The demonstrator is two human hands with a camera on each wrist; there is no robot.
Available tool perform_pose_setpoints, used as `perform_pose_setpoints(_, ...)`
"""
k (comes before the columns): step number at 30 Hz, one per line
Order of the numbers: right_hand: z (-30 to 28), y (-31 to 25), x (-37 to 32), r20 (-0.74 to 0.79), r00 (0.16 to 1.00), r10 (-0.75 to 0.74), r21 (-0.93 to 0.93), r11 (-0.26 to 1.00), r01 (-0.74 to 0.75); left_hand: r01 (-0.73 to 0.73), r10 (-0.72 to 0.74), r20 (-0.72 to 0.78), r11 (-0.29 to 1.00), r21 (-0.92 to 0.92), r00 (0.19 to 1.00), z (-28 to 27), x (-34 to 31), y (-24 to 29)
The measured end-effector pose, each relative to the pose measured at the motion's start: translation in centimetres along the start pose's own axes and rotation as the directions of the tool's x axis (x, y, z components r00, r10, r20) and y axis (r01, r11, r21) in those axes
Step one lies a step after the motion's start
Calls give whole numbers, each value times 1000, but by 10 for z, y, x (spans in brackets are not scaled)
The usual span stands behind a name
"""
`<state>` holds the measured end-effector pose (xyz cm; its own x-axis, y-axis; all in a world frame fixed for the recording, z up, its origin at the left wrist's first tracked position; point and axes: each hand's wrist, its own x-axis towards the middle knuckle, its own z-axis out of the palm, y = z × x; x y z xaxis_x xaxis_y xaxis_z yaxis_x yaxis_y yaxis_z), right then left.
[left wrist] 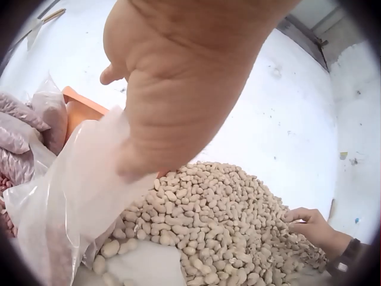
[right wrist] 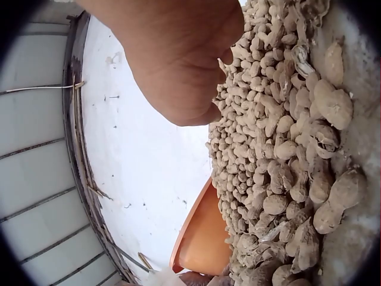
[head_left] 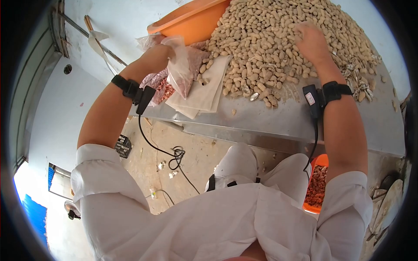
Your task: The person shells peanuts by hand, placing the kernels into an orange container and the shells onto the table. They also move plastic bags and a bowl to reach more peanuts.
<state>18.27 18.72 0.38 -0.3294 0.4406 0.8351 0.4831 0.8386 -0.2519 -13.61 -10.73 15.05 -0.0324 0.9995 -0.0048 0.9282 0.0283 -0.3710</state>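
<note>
Up at the left end of the table my left hand (head_left: 157,57) grips the upper part of a clear plastic bag (head_left: 180,76). In the left wrist view the bag (left wrist: 71,190) hangs below that hand, and its fingertips are partly hidden behind the film. Against the big heap of unshelled peanuts (head_left: 261,48) rests my right hand (head_left: 312,45), its fingers loosely bent and touching the shells. From the right wrist, that hand (right wrist: 184,77) hides its own fingertips. Beside the bag lie shelled pink peanuts (head_left: 163,91) in plastic.
An orange basin (head_left: 191,21) stands behind the bags. Pale flat sheets (head_left: 200,93) lie near the front edge of the metal table (head_left: 261,119). Empty shells (head_left: 359,85) lie at the right. Below the table an orange container (head_left: 317,182) holds reddish-brown bits. A black cable (head_left: 176,154) hangs from the left wrist.
</note>
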Motion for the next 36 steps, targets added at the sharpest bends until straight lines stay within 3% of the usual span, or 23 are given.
perform_pose_setpoints(3,-3,-3,0,13,1000,-7,-25,1000,7,-22,7,95,988,155,995,-9,-2,-10)
perform_pose_setpoints(6,1,0,-1,-17,999,-27,-48,998,27,-150,168,-30,937,317,985,-13,-7,-6)
perform_pose_setpoints(9,1,-1,-2,-7,1000,-22,-48,999,22,-293,304,27,885,362,952,-15,-2,8)
perform_pose_setpoints(12,2,3,1,26,999,-23,-48,999,24,-389,428,-57,863,322,902,-2,1,21)
perform_pose_setpoints(13,1,3,1,31,999,-26,-44,999,27,-404,422,2,865,297,907,-4,1,29)
perform_pose_setpoints(16,0,2,1,32,999,-32,-37,999,33,-349,394,-108,890,293,913,2,-2,35)
perform_pose_setpoints(19,2,3,0,33,999,-25,-20,999,26,-189,238,-369,968,164,898,6,-15,56)
perform_pose_setpoints(22,2,3,1,45,999,-17,0,1000,17,-37,41,-587,999,19,808,29,-40,56)
perform_pose_setpoints(26,2,3,1,58,998,-20,8,1000,20,369,-414,-364,910,-188,834,94,-79,42)
perform_pose_setpoints(29,1,-3,2,106,994,4,50,999,-9,527,-609,-63,729,-436,791,123,-89,42)
perform_pose_setpoints(32,-2,-10,2,136,991,-12,78,997,1,469,-556,-61,750,-467,829,139,-88,29)
perform_pose_setpoints(35,-2,-11,1,118,992,-48,61,997,41,547,-574,76,720,-427,815,129,-87,26)
perform_pose_setpoints(36,1,-10,0,132,990,-45,61,997,37,478,-553,-37,749,-458,832,135,-91,24)
